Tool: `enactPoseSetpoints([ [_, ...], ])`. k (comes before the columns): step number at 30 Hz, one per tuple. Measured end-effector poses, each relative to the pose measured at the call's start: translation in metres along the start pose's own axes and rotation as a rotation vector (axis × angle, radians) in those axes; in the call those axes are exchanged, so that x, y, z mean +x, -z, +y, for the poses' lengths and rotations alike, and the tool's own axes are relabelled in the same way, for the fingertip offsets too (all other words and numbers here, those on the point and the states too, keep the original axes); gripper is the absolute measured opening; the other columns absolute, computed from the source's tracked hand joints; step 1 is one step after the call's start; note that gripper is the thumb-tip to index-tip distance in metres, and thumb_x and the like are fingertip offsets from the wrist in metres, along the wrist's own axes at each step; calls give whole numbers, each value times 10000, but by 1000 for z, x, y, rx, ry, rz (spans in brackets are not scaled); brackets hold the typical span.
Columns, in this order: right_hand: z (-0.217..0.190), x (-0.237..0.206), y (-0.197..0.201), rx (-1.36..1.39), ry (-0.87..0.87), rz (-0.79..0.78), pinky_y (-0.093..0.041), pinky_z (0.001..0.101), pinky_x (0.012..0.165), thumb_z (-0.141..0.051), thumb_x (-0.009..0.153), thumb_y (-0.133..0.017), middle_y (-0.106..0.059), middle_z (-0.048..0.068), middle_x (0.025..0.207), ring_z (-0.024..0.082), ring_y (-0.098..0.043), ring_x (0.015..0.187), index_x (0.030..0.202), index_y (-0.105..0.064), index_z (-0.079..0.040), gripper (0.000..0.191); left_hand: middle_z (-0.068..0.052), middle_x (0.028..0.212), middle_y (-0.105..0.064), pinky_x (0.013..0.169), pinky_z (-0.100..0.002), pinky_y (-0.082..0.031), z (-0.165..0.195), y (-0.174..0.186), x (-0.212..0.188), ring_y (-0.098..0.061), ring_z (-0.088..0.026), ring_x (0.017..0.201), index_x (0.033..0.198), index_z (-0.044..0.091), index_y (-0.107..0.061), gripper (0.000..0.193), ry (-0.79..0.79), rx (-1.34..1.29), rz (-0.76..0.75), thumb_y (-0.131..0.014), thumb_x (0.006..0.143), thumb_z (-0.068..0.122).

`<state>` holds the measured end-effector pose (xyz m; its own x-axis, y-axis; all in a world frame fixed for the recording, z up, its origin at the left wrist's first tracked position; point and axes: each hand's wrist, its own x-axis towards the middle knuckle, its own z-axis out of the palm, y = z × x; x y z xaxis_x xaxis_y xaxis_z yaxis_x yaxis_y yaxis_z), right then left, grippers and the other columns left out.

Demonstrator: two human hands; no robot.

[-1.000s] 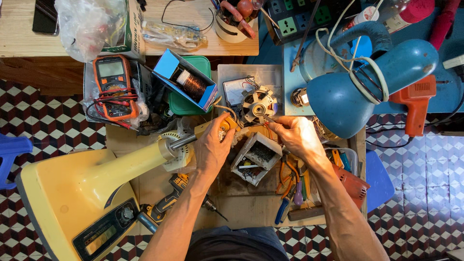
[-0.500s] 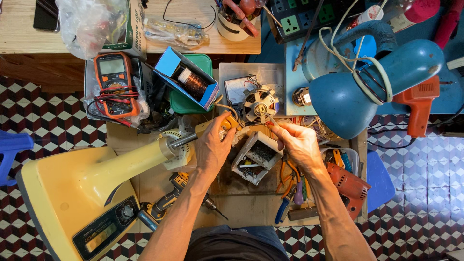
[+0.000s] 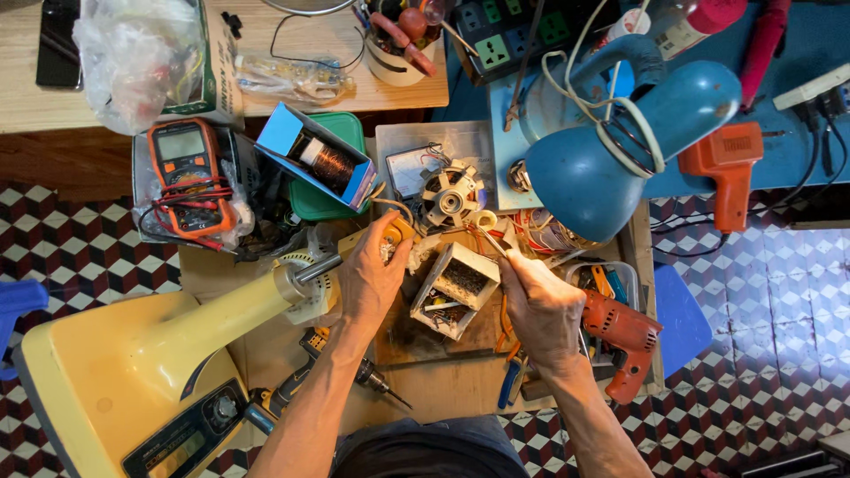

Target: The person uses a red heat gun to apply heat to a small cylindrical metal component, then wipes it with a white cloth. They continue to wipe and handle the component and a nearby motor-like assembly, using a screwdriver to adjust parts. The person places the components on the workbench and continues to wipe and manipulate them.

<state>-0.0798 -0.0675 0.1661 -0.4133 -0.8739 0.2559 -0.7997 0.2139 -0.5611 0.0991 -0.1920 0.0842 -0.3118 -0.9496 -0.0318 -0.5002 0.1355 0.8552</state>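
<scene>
My left hand [image 3: 372, 274] is closed around a small yellow part [image 3: 396, 232] beside the motor end of a yellow fan body [image 3: 133, 372]. My right hand [image 3: 540, 305] grips a thin metal tool [image 3: 490, 239] whose tip points up toward a roll of tape [image 3: 483, 219]. Between my hands lies a small open box [image 3: 456, 288] with bits inside. A round fan motor [image 3: 450, 196] with copper windings rests in a clear tray [image 3: 416, 146] just above.
An orange multimeter [image 3: 189, 177] and a blue box with a copper coil [image 3: 320, 164] lie at the left. A blue desk lamp [image 3: 620, 150] hangs over the right. A red drill [image 3: 624, 341], an orange glue gun [image 3: 728, 173] and pliers [image 3: 512, 381] surround my hands.
The view has shifted slightly downward. My right hand has drawn back a little from the motor, and both hands stay around the small box.
</scene>
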Motion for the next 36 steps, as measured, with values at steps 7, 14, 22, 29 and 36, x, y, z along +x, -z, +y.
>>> enactPoseSetpoints([
  [7, 8, -14, 14, -122, 166, 88, -492, 334, 526, -53, 931, -751, -700, 114, 763, 207, -654, 592, 1036, -743, -13, 112, -119, 1208, -737, 882, -375, -573, -1, -3, -3, -729, -275, 1066, 1318, 95, -613, 440, -28, 58, -23, -740, 918, 227],
  [14, 25, -32, 22, -169, 207, 57, -481, 284, 465, -33, 920, -769, -688, 55, 719, 131, -617, 538, 1106, -751, -26, 187, -126, 1247, -720, 873, -363, -604, -10, -9, -5, -722, -253, 1102, 1377, 87, -565, 486, -72, 60, -67, -717, 940, 233],
  [22, 17, -42, 39, -186, 275, 101, -451, 320, 472, -24, 899, -776, -635, 49, 699, 142, -576, 535, 1164, -730, -12, 270, -132, 1246, -722, 888, -387, -592, -10, -9, -8, -721, -268, 1088, 1376, 95, -569, 497, -52, 92, -64, -726, 928, 242],
  [29, 19, -58, 40, 0, 90, 101, -460, 265, 461, -37, 953, -726, -677, 27, 753, 98, -597, 554, 1132, -744, -34, 181, -180, 1313, -693, 946, -411, -544, -6, -6, -17, -681, -333, 1163, 1372, 59, -578, 499, -191, 122, 10, -735, 941, 255],
  [36, 45, -97, 28, 1443, -930, -210, -294, 185, 370, -175, 1037, -599, -545, -10, 603, 34, -387, 412, 1096, -717, -1, 218, -113, 944, -719, 765, -395, -554, -7, 5, -71, -715, -279, 858, 1284, 160, -671, 426, 108, 98, -115, -727, 914, 365],
])
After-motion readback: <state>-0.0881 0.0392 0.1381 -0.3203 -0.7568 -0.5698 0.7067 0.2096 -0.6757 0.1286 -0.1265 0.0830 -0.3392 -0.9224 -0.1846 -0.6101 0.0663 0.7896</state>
